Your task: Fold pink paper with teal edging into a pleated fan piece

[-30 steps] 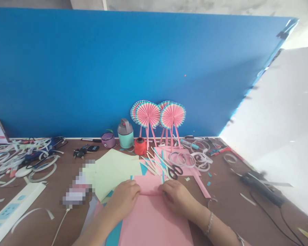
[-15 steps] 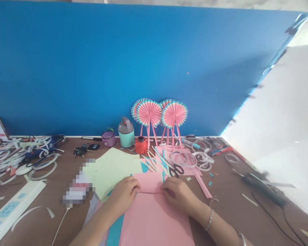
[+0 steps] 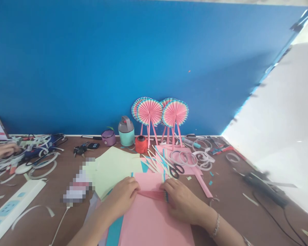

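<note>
A pink paper (image 3: 150, 182) with blue and pale strips along its side edges is being pleated, its near part gathered into narrow folds. At its left edge my left hand (image 3: 125, 194) is closed, thumb and fingers pinching the paper. My right hand (image 3: 181, 200) grips the right end of the folds, where the stacked pleat edges show. Both hands rest over a larger pink sheet (image 3: 156, 222), which lies on a blue sheet (image 3: 115, 232). Black-handled scissors (image 3: 176, 170) lie just beyond my right hand, beside thin pale paper strips (image 3: 154, 162).
Several pink paper fans (image 3: 150, 112) lean against the blue partition (image 3: 92, 68). A teal-grey bottle (image 3: 126, 131), a purple pot (image 3: 108, 137) and a red spool (image 3: 141, 144) stand left of them. A power strip (image 3: 15, 208), a glue gun (image 3: 264, 186) and another person's hand (image 3: 5, 150) are at the sides.
The pink paper's near edge has gone from lying flat to a raised fold between my hands. At far left, the other person's hand has reached further in over the clutter.
</note>
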### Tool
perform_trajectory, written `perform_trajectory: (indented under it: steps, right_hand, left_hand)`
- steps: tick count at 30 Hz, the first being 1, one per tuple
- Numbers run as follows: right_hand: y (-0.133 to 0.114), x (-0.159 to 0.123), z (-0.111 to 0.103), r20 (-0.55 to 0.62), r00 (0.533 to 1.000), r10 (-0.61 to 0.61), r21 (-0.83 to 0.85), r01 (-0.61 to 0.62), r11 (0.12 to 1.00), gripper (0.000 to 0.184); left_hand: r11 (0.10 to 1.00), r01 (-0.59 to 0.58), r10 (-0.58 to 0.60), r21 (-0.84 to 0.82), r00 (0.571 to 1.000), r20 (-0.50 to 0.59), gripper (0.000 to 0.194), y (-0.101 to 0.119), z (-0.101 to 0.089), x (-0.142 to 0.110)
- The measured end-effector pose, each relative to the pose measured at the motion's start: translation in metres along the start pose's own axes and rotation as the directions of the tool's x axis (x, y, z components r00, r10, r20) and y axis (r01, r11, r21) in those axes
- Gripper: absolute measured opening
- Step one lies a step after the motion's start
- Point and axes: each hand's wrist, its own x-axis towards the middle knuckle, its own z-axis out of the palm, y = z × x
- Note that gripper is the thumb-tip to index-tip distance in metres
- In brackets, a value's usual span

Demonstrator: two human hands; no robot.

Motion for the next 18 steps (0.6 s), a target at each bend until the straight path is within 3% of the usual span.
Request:
perform_trajectory:
  steps: [9,18]
  right_hand:
    - [-0.004,-0.005,-0.01,0.061,0.998,-0.012,0.068,0.007,0.998,0.054]
    - [0.0,-0.001,-0.007,0.026,0.999,-0.036,0.045,0.035,0.998,0.038]
  left_hand:
    - [1.0,0.006,-0.006,-0.012,1.0,-0.001,0.028,0.0,-0.001,0.001]
    - [1.0,0.013,-0.013,-0.018,1.0,-0.003,0.027,0.0,-0.001,0.0]
